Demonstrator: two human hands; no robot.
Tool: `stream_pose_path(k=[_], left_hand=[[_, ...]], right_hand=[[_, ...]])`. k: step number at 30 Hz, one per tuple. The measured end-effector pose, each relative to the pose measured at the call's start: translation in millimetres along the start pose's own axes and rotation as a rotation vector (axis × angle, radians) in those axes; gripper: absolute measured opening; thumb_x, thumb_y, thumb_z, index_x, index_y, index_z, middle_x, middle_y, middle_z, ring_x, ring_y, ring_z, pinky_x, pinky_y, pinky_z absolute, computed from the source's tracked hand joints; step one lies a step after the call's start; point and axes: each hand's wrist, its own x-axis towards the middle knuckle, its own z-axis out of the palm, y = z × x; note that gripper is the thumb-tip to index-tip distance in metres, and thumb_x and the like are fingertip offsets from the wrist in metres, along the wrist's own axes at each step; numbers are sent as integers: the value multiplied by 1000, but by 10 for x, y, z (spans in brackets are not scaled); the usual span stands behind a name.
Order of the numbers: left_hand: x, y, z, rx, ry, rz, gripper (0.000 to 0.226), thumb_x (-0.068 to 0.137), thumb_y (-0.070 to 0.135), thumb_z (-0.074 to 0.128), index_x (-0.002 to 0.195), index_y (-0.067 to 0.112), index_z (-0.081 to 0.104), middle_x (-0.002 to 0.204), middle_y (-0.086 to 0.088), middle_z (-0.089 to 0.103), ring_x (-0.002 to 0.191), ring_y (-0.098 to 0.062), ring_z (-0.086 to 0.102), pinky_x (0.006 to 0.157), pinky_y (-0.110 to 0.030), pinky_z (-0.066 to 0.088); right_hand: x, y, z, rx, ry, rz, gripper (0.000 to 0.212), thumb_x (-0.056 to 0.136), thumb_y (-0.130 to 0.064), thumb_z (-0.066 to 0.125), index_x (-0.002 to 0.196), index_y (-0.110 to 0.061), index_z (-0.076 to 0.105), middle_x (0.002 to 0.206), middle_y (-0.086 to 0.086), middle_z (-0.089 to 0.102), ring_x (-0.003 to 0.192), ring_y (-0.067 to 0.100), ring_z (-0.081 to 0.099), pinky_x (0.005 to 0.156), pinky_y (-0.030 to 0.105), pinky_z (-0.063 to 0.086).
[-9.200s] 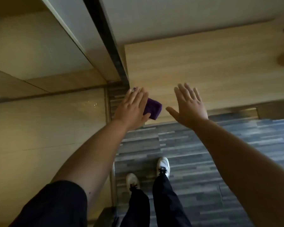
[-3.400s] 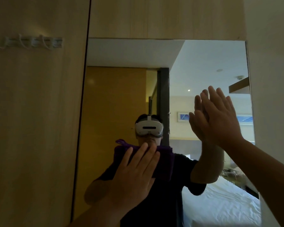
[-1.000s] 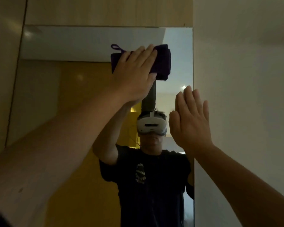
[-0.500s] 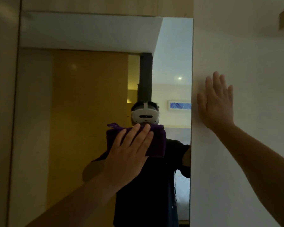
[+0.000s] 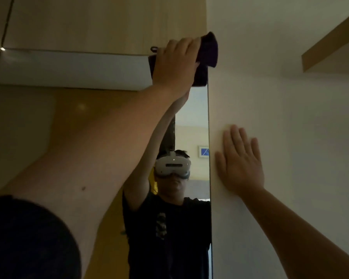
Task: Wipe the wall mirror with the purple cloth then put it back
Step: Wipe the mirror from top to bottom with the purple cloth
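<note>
While the purple cloth (image 5: 209,52) sits bunched at the top right corner of the wall mirror (image 5: 69,121), its right end laps past the mirror's edge onto the pale wall (image 5: 270,97). Over it lies the left hand (image 5: 175,63), pressing it to the glass; whether the fingertips curl round the far edge I cannot tell. Nearly all the glass lies below and to the left of that grip, so the next stroke likely runs down or leftward. Far lower, the right hand (image 5: 240,164) rests flat and empty on the wall, just beside the mirror's edge.
</note>
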Motion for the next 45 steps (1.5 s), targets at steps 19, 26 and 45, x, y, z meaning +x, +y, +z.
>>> stream_pose_path(k=[19, 26, 45], left_hand=[[-2496, 461, 59, 60, -248, 183, 60, 103, 44, 37, 153, 11, 31, 161, -8, 27, 148, -27, 25, 119, -48, 20], [-3790, 735, -4, 49, -373, 276, 67, 97, 46, 41, 154, 12, 25, 161, -9, 26, 149, -30, 23, 117, -50, 17], [-4054, -992, -724, -164, -75, 143, 49, 90, 9, 72, 134, 9, 51, 127, -12, 64, 108, -32, 63, 85, -45, 51]], right_hand=[[-5, -54, -115, 96, 24, 9, 61, 105, -43, 25, 156, -10, 17, 165, 10, 10, 152, 25, 2, 122, 45, -2], [-24, -83, -167, 166, 17, 42, 55, 105, -35, 30, 153, -9, 28, 164, 11, 17, 152, 27, 8, 122, 46, 2], [-1248, -1910, -676, 458, -57, -2, 53, 103, -39, 27, 151, -16, 33, 162, 10, 21, 151, 17, 2, 123, 46, 4]])
